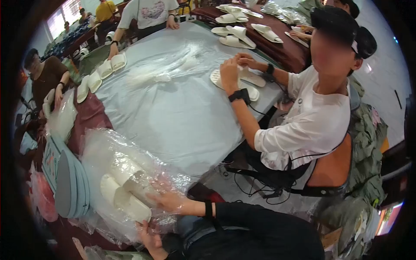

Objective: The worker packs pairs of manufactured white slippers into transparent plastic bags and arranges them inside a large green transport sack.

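Note:
Close to my body, a pair of white slippers (137,209) lies on a large clear plastic bag (97,145); part of the pair shows through shiny film. My left hand (151,239) comes up from the lower edge, palm partly upward, its fingers curled against the near end of the closer slipper. From the right, my right hand (169,199) reaches over beside the pair, fingers spread and partly veiled by the clear film. A dark band circles that wrist below a black sleeve. Whether the film lies over or under some fingers is hard to make out.
Grey-blue soles (71,186) are stacked at the left. A covered grey table (195,130) carries loose film (173,69) and a row of white slippers (104,69). At the right, a seated co-worker (303,112) handles white slippers (249,89). Other people work at the far side.

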`<state>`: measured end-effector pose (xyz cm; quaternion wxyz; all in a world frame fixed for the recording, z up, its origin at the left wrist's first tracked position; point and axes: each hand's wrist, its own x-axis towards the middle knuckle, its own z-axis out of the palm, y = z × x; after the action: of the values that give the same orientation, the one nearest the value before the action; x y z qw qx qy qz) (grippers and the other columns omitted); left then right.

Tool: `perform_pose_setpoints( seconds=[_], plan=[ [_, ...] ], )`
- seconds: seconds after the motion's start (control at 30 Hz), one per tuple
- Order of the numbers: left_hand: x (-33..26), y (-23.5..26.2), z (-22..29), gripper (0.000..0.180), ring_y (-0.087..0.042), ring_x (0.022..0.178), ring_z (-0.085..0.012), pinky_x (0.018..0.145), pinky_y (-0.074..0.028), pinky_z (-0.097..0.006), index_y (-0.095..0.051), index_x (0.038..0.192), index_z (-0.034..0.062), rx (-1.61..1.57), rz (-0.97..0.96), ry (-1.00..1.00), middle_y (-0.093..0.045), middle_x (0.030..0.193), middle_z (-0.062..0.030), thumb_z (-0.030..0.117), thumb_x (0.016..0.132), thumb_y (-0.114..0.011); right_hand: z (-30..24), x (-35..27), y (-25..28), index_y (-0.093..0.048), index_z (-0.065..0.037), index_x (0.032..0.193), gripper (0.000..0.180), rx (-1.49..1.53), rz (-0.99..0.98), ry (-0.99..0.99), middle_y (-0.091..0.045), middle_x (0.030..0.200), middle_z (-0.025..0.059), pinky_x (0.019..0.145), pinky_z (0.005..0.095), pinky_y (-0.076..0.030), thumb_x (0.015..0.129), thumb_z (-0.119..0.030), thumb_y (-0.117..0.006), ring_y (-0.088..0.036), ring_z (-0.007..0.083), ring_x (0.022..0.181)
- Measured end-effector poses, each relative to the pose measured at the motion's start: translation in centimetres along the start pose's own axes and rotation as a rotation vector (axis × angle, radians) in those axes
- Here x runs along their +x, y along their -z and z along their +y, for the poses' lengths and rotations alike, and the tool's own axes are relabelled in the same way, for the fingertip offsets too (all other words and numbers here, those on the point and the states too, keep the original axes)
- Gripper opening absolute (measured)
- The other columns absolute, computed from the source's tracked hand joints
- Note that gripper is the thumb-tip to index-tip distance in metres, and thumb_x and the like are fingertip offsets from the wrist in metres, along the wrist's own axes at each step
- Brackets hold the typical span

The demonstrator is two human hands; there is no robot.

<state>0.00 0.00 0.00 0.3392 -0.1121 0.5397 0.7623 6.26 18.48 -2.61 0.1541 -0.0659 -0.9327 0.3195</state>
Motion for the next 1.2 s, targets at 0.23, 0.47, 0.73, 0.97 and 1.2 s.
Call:
perform_pose_setpoints(
  seconds=[0.23,0.47,0.73,0.97,1.2],
  plan=[
    [-0.4,-1.6,-0.2,0.039,-0.06,0.077,-0.018,0.059,-0.05,-0.03,-0.04,0.121,0.0149,0.01,0.062,-0.004,-0.058,0.098,-0.0043,0.012,0.085,-0.053,0.5,-0.1,0.9,-0.037,-0.016,0.13,0.055,0.047,0.093,0.005,-0.03,0.133,0.0265,0.104,0.0453,-0.02,0.08,-0.027,-0.058,-0.037,0.0418,0.119],
    [0.0,-0.4,-0.3,0.037,-0.061,0.076,-0.0188,0.058,-0.052,-0.031,-0.041,0.12,0.0141,-0.066,0.028,0.04,-0.059,0.095,-0.0057,0.011,0.085,-0.054,-0.1,0.4,1.8,-0.037,-0.018,0.13,0.055,-0.127,0.045,0.033,-0.03,0.133,0.0276,0.098,0.0421,-0.033,0.08,-0.029,-0.058,-0.042,0.0409,0.114],
    [0.5,-0.2,-0.1,0.052,-0.059,0.075,-0.0199,0.057,-0.049,-0.031,-0.03,0.128,0.019,-0.033,0.071,0.069,-0.055,0.099,-0.0048,0.012,0.083,-0.056,-0.4,0.3,2.2,-0.039,-0.013,0.129,0.063,-0.09,0.136,0.049,-0.038,0.128,0.0241,0.096,0.0458,-0.033,0.073,-0.03,-0.062,-0.039,0.0418,0.116],
    [1.2,2.3,-0.4,0.036,-0.055,0.064,-0.0211,0.053,-0.046,-0.031,-0.046,0.115,-0.0001,0.122,-0.033,0.045,-0.059,0.089,-0.0125,0.024,0.088,-0.05,-0.5,1.1,1.2,-0.04,-0.009,0.127,0.066,-0.06,0.076,0.054,-0.03,0.134,0.0262,0.101,0.0505,-0.026,0.068,-0.028,-0.064,-0.032,0.0418,0.122],
    [0.3,0.6,0.3,0.025,-0.052,0.056,-0.0151,0.045,-0.043,-0.026,-0.05,0.101,-0.0011,0.211,-0.027,0.004,-0.053,0.072,-0.0077,0.021,0.088,-0.049,1.4,1.6,-1.0,-0.044,-0.009,0.122,0.056,-0.062,0.184,0.071,-0.025,0.136,0.0254,0.102,0.0502,-0.025,0.07,-0.022,-0.06,-0.028,0.0441,0.123]
  ],
)
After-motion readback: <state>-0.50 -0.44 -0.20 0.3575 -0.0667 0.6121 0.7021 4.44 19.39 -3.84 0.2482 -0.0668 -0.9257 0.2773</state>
